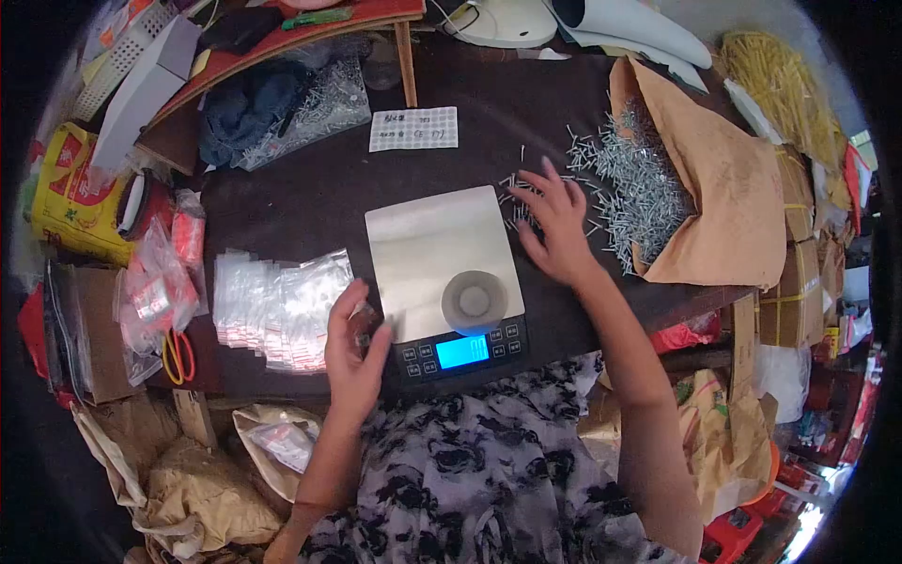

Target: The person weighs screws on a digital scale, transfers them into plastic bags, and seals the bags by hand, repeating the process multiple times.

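Note:
A digital scale with a pale metal plate (427, 244) stands in front of me, its blue display lit. On the plate's right front corner sits a small round grey dish (474, 301). My right hand (559, 230), fingers spread, reaches over a small scatter of silver screws (522, 193) just right of the scale. Beyond it, a larger heap of screws (648, 202) spills from a brown paper bag (738, 202). My left hand (355, 357) is half curled with thumb and fingers apart, beside the scale's left edge. Left of it lie overlapping clear zip bags (277, 305).
A handwritten label card (413, 129) lies behind the scale. Farther back is a clear bag of screws (319, 108) under a red shelf (310, 28). Orange-handled scissors (177, 357) and plastic-wrapped red items (160, 277) are at the left edge. Open paper sacks (202, 479) stand below.

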A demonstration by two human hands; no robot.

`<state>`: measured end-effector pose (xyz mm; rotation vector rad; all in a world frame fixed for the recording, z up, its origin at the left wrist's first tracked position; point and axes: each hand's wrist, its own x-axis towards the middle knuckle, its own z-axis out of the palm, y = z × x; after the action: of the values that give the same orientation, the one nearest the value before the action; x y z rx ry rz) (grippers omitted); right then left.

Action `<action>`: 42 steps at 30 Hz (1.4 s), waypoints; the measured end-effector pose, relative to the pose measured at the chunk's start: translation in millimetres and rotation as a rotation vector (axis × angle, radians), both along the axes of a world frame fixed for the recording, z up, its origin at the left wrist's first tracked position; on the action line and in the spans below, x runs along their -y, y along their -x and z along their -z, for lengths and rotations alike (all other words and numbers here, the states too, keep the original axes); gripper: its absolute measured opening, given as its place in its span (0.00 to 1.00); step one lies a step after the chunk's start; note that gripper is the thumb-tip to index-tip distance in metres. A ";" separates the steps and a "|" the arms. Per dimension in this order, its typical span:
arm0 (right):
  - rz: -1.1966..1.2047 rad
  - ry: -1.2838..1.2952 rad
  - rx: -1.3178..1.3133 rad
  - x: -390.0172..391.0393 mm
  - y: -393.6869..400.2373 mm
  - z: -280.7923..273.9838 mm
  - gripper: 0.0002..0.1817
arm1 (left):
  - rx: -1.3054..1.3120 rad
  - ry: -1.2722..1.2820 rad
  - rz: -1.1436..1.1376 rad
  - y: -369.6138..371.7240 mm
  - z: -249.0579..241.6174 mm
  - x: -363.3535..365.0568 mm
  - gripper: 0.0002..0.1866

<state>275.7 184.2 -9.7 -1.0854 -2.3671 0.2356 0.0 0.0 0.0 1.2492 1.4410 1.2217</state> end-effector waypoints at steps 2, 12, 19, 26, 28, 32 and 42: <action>0.129 -0.012 -0.123 22.4 -0.5 2.0 0.21 | 0.170 0.086 -0.095 -4.8 1.4 -10.1 0.34; 0.329 0.051 0.090 63.1 9.6 -12.1 0.33 | 0.387 -0.066 -0.215 -38.4 -2.0 -25.5 0.31; 0.320 0.018 -0.124 42.9 8.0 -22.2 0.32 | 0.376 -0.088 -0.200 -39.7 -2.8 -24.5 0.31; 0.133 0.174 0.003 90.4 18.9 -19.9 0.22 | 0.319 -0.127 -0.215 -41.0 -2.5 -23.3 0.32; 0.093 0.258 -0.065 90.5 23.4 -23.6 0.22 | 0.320 -0.143 -0.241 -36.3 -1.6 -19.2 0.32; -0.111 0.274 -0.123 89.1 39.6 -11.9 0.23 | 0.412 -0.152 -0.327 -15.5 -6.0 -3.8 0.32; 0.117 -0.263 0.206 -9.0 56.2 15.4 0.20 | 0.386 -0.172 -0.358 -12.7 -5.7 0.8 0.33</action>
<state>219.6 193.2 -25.1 -1.1592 -2.4153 -0.2337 12.7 -0.8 5.7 0.8175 1.3221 1.7521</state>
